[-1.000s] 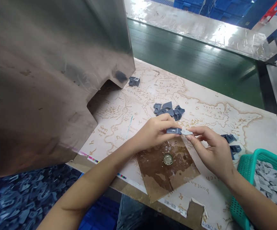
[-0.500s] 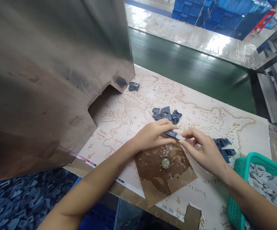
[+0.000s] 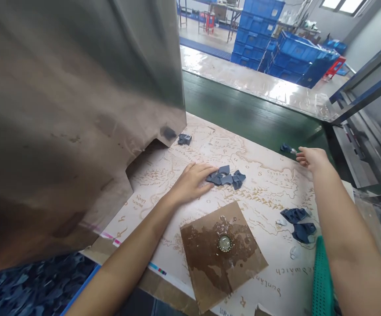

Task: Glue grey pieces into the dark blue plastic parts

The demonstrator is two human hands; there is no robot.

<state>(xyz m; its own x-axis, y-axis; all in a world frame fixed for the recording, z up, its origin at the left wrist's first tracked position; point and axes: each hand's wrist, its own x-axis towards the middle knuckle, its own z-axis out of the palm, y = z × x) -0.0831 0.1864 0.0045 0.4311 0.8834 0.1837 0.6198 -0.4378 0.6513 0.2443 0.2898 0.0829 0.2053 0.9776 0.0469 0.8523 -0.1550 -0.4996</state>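
Observation:
My left hand (image 3: 190,183) lies flat on the map-printed table cover (image 3: 263,175), fingers stretched out, fingertips touching a small pile of dark blue plastic parts (image 3: 226,178). My right hand (image 3: 313,158) is stretched far out to the table's back edge, fingers curled. At its fingertips is a dark blue part with a whitish end (image 3: 287,149), right at the edge of the green conveyor belt (image 3: 253,114). Whether the fingers still pinch the whitish end is hard to make out.
A large metal hood (image 3: 72,109) fills the left. A wet brown cardboard square (image 3: 206,259) holds a bottle cap (image 3: 224,242). More dark parts (image 3: 298,223) lie by a teal basket (image 3: 320,281). One part (image 3: 184,139) sits near the hood. Blue crates (image 3: 276,39) stand behind.
The hands were together over the cardboard, joining a dark part and a whitish piece. Now my right hand has carried it out to the belt edge and my left has gone to the pile.

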